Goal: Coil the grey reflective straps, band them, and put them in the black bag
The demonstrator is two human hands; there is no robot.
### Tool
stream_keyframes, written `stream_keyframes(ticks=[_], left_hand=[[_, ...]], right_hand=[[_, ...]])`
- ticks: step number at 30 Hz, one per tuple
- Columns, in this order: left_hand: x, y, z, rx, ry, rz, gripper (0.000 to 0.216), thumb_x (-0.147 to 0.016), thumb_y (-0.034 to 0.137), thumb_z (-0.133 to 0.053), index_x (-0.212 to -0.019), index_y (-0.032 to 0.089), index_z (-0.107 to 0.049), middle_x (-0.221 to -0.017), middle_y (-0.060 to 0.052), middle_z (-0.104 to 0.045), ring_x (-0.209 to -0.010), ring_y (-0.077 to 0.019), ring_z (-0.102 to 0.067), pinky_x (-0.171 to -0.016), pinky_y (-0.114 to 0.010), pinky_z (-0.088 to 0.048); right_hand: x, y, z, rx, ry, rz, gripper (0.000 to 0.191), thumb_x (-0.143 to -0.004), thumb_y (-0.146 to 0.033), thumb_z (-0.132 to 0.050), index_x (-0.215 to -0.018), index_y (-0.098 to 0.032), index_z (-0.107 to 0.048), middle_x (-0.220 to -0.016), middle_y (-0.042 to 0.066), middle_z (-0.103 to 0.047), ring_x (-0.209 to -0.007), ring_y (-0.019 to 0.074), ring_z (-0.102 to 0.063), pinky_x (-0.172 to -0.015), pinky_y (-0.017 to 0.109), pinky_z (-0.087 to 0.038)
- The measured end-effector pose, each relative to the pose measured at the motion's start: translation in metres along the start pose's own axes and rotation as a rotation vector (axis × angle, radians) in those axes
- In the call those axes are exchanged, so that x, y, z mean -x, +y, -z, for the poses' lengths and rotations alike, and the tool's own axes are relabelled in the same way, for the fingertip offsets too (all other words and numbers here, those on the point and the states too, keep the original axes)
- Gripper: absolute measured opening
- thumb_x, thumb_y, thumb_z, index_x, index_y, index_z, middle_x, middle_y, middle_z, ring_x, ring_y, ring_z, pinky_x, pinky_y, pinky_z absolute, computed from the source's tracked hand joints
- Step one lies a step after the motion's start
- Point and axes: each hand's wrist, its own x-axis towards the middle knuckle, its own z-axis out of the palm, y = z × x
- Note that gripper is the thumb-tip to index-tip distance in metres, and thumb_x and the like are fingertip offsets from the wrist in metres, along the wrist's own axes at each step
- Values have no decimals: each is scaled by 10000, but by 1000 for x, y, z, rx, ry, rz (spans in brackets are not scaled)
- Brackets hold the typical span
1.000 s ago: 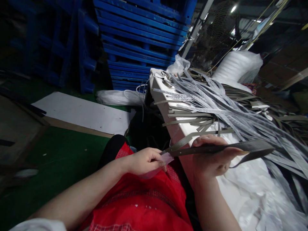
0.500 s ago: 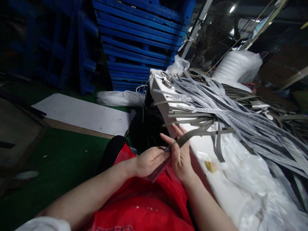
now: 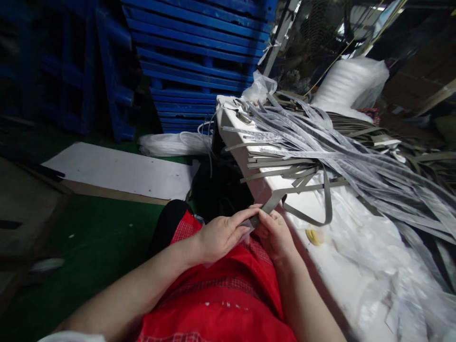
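Over my lap, my two hands meet at the end of a flat grey-brown strip (image 3: pixel 272 201). My right hand (image 3: pixel 278 233) is closed, pinching this strip between thumb and fingers. My left hand (image 3: pixel 221 236) is closed just beside it, around a piece of clear plastic sleeve (image 3: pixel 246 230) at the strip's end; its palm side is hidden. From my hands the strip runs up over the table edge, and a loop of strip hangs on the white table top. More grey-brown strips (image 3: pixel 281 161) poke over the table edge, with long clear plastic sleeves (image 3: pixel 320 135) heaped beside them.
The white table (image 3: pixel 302 211) stands along my right, bearing crumpled plastic film (image 3: pixel 377 251) and a small yellow roll (image 3: pixel 315 237). Blue pallets (image 3: pixel 199 52) are stacked ahead. A white board (image 3: pixel 121 168) lies on the green floor, near a plastic-wrapped bundle (image 3: pixel 171 144).
My right hand's raised fingers have curled in around the strip, and both hands are closer together. The strip now bends sharply near the table edge, with its loop spread wider.
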Motion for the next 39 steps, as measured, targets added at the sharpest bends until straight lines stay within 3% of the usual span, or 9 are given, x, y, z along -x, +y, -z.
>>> stream_keyframes(ticks=[4, 7, 10, 14, 16, 24, 28, 34, 39], left_hand=[[3, -1, -10, 43, 88, 30, 526, -944, 213, -415, -1448, 159, -276, -1195, -117, -668, -1032, -189, -663, -934, -332, -483], [1, -5, -14, 84, 157, 135, 548, -936, 241, -452, -1439, 149, -256, -977, -70, -734, -885, -190, -688, -818, -326, -505], [-4, -11, -13, 253, 203, 283, 483, -924, 352, -517, -1330, 131, -379, -797, -30, -720, -695, -168, -661, -650, -276, -481], [-9, -14, -9, 673, -74, 332, 394, -935, 490, -481, -1007, 120, -596, -810, -71, -720, -671, -135, -634, -601, -227, -445], [-9, -12, -6, 738, -158, 331, 443, -946, 515, -450, -902, 117, -640, -756, -67, -716, -605, -104, -589, -553, -198, -404], [-9, -10, -14, 626, 23, 322, 539, -942, 585, -375, -799, 141, -643, -586, 7, -588, -485, -89, -455, -476, -202, -335], [-9, -15, -14, 342, 159, 209, 491, -964, 527, -357, -738, 159, -590, -647, 7, -561, -584, -116, -486, -544, -222, -371], [-12, -9, -11, -98, 101, 100, 419, -998, 370, -315, -770, 185, -614, -731, -32, -638, -679, -160, -577, -614, -243, -416], [-27, -7, -10, -83, 169, 38, 391, -983, 397, -329, -831, 217, -641, -754, -35, -682, -676, -177, -627, -633, -244, -489]], right_hand=[[-2, 3, -7, -1, 79, 15, 287, -783, -389, -718, -935, -150, -673, -478, -95, -356, -395, 48, -227, -364, 171, -196], [-1, 4, -7, -8, 111, 66, 313, -785, -379, -715, -1018, -173, -682, -504, -92, -361, -415, 53, -248, -384, 170, -242], [2, 4, -2, 2, 82, 135, 281, -789, -383, -710, -990, -186, -701, -533, -76, -389, -457, 62, -300, -441, 180, -305], [5, 4, 7, 81, 3, 137, 250, -837, -371, -667, -999, -183, -697, -525, -71, -381, -471, 77, -336, -462, 200, -326], [5, 5, 11, 143, 5, 143, 252, -859, -370, -645, -1010, -173, -692, -519, -71, -379, -467, 81, -344, -459, 208, -321], [5, 1, 15, 402, 98, 258, 219, -845, -365, -665, -928, -173, -730, -536, -48, -445, -506, 87, -369, -490, 214, -326], [7, -5, 11, 454, 67, 282, 184, -825, -346, -681, -893, -188, -744, -603, -22, -508, -551, 107, -427, -548, 241, -379], [-4, -27, 5, 120, 42, 384, 389, -862, -464, -577, -591, -184, -600, -754, 34, -574, -799, 189, -547, -788, 333, -443], [1, -33, -18, 378, 44, 376, 495, -958, -559, -364, -922, -225, -727, -1121, 68, -654, -1042, 217, -576, -904, 337, -446]])
